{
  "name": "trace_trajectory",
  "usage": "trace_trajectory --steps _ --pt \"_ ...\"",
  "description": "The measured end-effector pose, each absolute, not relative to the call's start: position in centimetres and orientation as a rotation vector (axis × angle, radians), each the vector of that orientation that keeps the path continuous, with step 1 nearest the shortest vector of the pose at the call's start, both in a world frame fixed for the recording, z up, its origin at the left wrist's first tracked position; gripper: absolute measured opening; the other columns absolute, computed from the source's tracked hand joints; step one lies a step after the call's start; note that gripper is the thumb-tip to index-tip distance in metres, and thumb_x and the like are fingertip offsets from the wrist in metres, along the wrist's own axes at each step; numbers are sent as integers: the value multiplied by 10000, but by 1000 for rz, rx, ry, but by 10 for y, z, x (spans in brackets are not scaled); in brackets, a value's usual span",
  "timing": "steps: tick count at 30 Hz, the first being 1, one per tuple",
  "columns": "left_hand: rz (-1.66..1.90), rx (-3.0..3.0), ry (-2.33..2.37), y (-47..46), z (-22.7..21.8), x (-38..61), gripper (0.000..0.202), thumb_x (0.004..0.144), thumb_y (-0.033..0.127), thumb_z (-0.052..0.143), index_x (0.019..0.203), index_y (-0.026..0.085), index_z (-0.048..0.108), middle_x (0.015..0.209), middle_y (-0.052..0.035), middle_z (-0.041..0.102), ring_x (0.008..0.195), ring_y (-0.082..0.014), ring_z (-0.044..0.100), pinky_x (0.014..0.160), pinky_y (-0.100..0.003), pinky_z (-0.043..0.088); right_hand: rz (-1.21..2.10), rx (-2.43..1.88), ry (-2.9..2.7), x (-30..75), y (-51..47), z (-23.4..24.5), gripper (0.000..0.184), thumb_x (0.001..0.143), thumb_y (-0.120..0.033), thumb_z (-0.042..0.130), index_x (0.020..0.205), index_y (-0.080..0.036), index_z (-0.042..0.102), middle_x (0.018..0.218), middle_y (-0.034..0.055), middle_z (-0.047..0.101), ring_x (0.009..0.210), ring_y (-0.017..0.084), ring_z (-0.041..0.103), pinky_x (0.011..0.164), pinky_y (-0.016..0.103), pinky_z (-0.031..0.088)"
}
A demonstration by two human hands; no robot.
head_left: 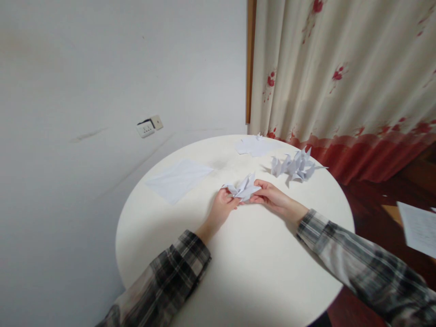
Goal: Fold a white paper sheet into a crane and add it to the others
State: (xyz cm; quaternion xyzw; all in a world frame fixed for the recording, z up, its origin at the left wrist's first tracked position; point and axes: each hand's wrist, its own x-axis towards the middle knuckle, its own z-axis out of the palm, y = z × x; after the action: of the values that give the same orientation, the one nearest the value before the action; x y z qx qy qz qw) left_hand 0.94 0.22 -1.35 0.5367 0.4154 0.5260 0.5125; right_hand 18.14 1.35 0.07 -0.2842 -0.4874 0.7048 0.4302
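Observation:
A white folded paper crane (244,188) is held between both hands, just above the middle of the round white table (252,272). My left hand (222,207) is closed on its left end, thumb toward the front. On the other side, my right hand (270,196) pinches the crane's right end. The crane's wings stand up between the fingers, and its underside is partly hidden by them. Close beyond my right hand sits a cluster of several finished paper cranes (297,166). To the left of my hands a creased square sheet of paper (179,179) lies flat.
At the table's far edge lie some white paper sheets (254,146) with a small folded piece (259,136) on them. A wall with a socket (146,129) borders the left side. A floral curtain (337,91) hangs behind. Written paper (420,229) lies off to the right.

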Motion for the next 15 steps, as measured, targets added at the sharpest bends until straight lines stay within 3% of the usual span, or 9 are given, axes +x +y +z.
trace_trajectory --steps 4,15 --pt "1257 1329 1006 -1 -8 10 274 599 236 656 761 177 444 671 31 601 445 -66 533 404 -172 324 1742 -696 -1225 180 11 4 159 686 -161 657 780 -151 530 783 2 620 657 75 606 670 194 513" --pt "1242 1392 952 5 -11 7 257 630 260 654 750 176 442 646 43 587 438 -62 513 413 -182 335 1591 -738 -1315 176 7 9 214 672 -277 682 702 -151 511 664 1 632 588 87 586 584 207 460"
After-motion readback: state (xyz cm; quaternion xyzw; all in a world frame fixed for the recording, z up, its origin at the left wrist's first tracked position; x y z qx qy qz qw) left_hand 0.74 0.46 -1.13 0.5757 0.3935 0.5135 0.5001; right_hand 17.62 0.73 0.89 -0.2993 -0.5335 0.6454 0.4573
